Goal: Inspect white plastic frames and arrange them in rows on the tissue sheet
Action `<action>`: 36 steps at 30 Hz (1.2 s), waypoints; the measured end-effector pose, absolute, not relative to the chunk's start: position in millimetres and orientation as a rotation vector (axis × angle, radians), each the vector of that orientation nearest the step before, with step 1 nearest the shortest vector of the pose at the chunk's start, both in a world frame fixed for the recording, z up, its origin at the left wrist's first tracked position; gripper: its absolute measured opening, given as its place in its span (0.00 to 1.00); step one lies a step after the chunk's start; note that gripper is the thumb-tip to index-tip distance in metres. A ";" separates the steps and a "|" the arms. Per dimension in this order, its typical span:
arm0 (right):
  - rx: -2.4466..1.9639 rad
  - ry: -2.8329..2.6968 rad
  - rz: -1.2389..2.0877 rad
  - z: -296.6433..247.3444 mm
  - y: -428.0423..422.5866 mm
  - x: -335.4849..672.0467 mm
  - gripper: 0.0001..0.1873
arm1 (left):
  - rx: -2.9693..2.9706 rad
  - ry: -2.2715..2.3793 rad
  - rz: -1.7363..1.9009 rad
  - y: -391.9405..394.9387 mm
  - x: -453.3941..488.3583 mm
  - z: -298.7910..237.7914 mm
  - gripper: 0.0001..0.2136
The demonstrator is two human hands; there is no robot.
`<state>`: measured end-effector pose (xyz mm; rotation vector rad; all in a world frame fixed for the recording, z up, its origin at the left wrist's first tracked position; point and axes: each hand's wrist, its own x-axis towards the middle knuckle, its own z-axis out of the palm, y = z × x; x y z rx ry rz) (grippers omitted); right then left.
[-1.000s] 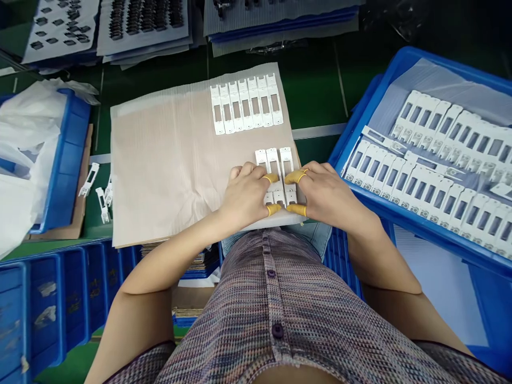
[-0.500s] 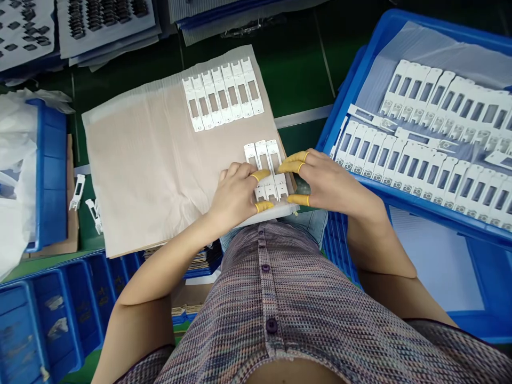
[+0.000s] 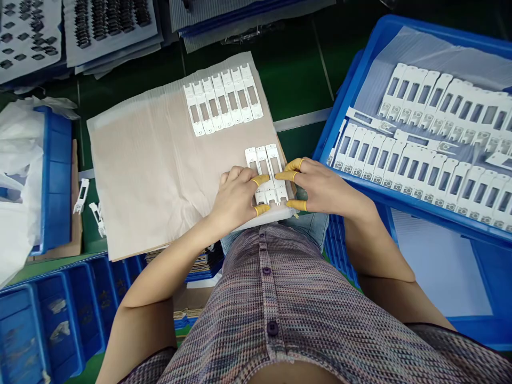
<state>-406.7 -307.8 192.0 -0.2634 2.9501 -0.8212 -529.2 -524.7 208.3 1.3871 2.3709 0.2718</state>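
Three slim white plastic frames [image 3: 270, 185], each with a rectangular window, lie side by side near the front right corner of a paper-covered board [image 3: 160, 160]. Yellow finger cots cover the thumb and a fingertip of my left hand [image 3: 234, 197], which press against the left side of this group. On the opposite side, my right hand [image 3: 322, 186] has its yellow-covered fingertips and thumb at the right edge, so the group sits between both hands. Farther back on the same board is a neat row of several like frames [image 3: 218, 82].
To the right stands a blue tray [image 3: 400, 200] with rows of similar white frames. On the left are a blue bin [image 3: 58, 181] with white wrapping and two loose white parts [image 3: 81, 196]. Sheets with dark small pieces [image 3: 110, 21] lie at back left; blue crates [image 3: 52, 320] at front left.
My right hand has moved slightly left and down, its fingertips now against the right edge of the three frames. My left hand stays at their left side. The whole view has shifted slightly.
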 end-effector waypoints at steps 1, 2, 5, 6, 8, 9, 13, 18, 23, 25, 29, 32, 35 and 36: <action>-0.265 2.946 -0.819 192.3 -307.9 -407.2 0.27 | 1.391 2.372 0.271 -525.2 -529.5 207.6 0.27; -0.266 2.943 -0.818 192.3 -308.0 -407.6 0.28 | 1.397 2.373 0.273 -525.8 -530.1 206.5 0.27; -0.259 2.931 -0.822 191.2 -307.8 -409.3 0.32 | 1.416 2.362 0.289 -527.4 -532.1 201.9 0.30; -0.253 2.924 -0.821 190.8 -307.6 -409.9 0.33 | 1.419 2.353 0.296 -527.7 -532.6 200.6 0.31; -0.247 2.914 -0.808 190.3 -307.4 -411.2 0.34 | 1.414 2.343 0.310 -527.8 -532.8 198.8 0.34; -0.247 2.911 -0.796 190.2 -307.3 -411.9 0.34 | 1.407 2.347 0.318 -527.6 -532.5 198.4 0.34; -0.261 2.920 -0.747 191.2 -307.9 -414.0 0.32 | 1.385 2.400 0.357 -526.8 -529.4 199.0 0.29; -0.265 2.922 -0.728 193.2 -308.9 -414.7 0.31 | 1.391 2.427 0.379 -527.6 -526.1 198.9 0.27; -0.273 2.916 -0.739 193.0 -308.3 -414.4 0.30 | 1.436 2.442 0.413 -530.5 -526.3 196.0 0.35; -0.283 2.918 -0.766 193.7 -307.7 -413.8 0.31 | 1.457 2.472 0.441 -532.4 -527.6 194.8 0.39; -0.290 2.942 -0.903 196.9 -305.5 -410.5 0.32 | 1.632 2.446 0.496 -536.4 -531.2 188.5 0.39; -0.237 2.967 -0.987 199.5 -300.7 -405.7 0.30 | 1.843 2.260 0.475 -539.1 -531.4 179.1 0.40; -0.113 3.013 -0.959 201.5 -292.7 -398.9 0.27 | 1.854 2.193 0.407 -541.2 -529.8 171.9 0.42; -0.063 3.028 -0.935 202.0 -289.8 -396.3 0.27 | 1.837 2.204 0.390 -541.7 -529.3 171.0 0.42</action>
